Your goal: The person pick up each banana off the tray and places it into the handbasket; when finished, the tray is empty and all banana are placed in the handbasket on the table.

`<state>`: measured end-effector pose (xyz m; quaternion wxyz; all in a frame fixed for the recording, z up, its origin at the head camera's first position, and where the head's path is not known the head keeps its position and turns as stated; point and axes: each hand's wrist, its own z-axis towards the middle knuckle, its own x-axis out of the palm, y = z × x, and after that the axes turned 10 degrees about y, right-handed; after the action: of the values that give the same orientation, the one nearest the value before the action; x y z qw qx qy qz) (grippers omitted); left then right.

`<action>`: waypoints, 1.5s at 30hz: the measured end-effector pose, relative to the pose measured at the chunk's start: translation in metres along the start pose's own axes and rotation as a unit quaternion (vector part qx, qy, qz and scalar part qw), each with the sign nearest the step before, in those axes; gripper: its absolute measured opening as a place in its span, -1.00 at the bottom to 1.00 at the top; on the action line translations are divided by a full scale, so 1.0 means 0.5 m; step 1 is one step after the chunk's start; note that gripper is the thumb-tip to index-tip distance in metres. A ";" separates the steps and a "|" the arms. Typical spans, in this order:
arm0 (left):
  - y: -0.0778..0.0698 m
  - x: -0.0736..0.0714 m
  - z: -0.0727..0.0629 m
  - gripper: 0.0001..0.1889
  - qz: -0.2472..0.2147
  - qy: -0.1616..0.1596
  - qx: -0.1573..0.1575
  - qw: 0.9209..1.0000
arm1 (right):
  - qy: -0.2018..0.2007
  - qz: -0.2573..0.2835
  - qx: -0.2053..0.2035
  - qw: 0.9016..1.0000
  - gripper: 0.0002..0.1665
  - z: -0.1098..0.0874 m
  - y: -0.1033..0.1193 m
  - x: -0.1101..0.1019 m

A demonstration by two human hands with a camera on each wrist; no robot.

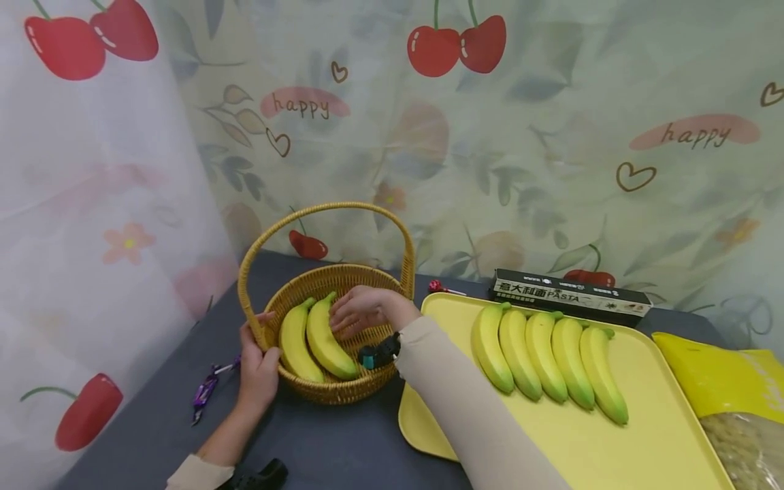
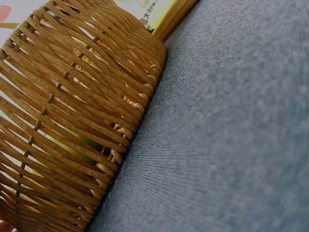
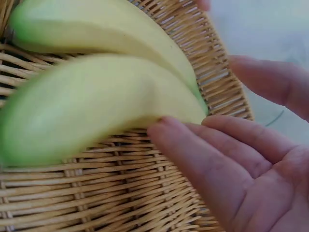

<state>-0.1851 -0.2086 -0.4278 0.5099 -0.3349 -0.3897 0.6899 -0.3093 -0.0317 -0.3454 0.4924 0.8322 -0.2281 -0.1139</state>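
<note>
The right hand (image 1: 361,309) lies open, its fingers (image 3: 193,154) touching a banana (image 1: 327,340) in the basket (image 1: 343,393) beside another banana (image 1: 297,347). The left hand (image 1: 257,364) grips the basket's rim, steadying it on the bench (image 1: 331,446). Best to nudge the fruit flat against its neighbour while bracing the rim.

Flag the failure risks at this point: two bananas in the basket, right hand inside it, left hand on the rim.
1. The right hand has loose fingers beside the near banana, not gripping it; the banana could roll against the other banana.
2. The left hand holds the basket at one side of the rim only; a push from inside could slide or tip it.
3. The sleeve crosses the tray edge and might drag it.
</note>
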 end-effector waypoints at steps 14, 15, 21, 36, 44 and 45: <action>-0.004 0.001 0.001 -0.45 0.003 0.004 -0.015 1.000 | 0.003 0.009 -0.008 1.000 -0.59 0.001 -0.021 -0.002; -0.003 0.001 0.001 -0.45 0.005 0.003 -0.016 1.000 | -0.001 0.012 -0.011 1.000 -0.58 -0.002 -0.022 -0.003; -0.001 0.002 0.000 -0.45 0.006 -0.001 -0.013 1.000 | 0.012 0.054 -0.066 0.996 -0.46 -0.033 -0.018 -0.004; 0.006 0.001 0.001 -0.45 0.001 -0.001 -0.007 1.000 | 0.083 0.121 -0.210 0.967 -0.40 -0.207 -0.033 0.012; 0.008 0.002 0.001 -0.45 -0.002 -0.001 -0.016 1.000 | 0.056 0.109 -0.221 0.968 0.00 -0.277 -0.095 -0.003; 0.008 0.002 0.002 -0.45 -0.005 -0.001 -0.017 1.000 | 0.052 0.109 -0.218 0.968 -0.01 -0.284 -0.106 -0.005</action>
<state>-0.1879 -0.2083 -0.4312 0.5073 -0.3404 -0.4039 0.6809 -0.2382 0.1003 -0.3219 0.6827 0.6796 -0.2610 -0.0630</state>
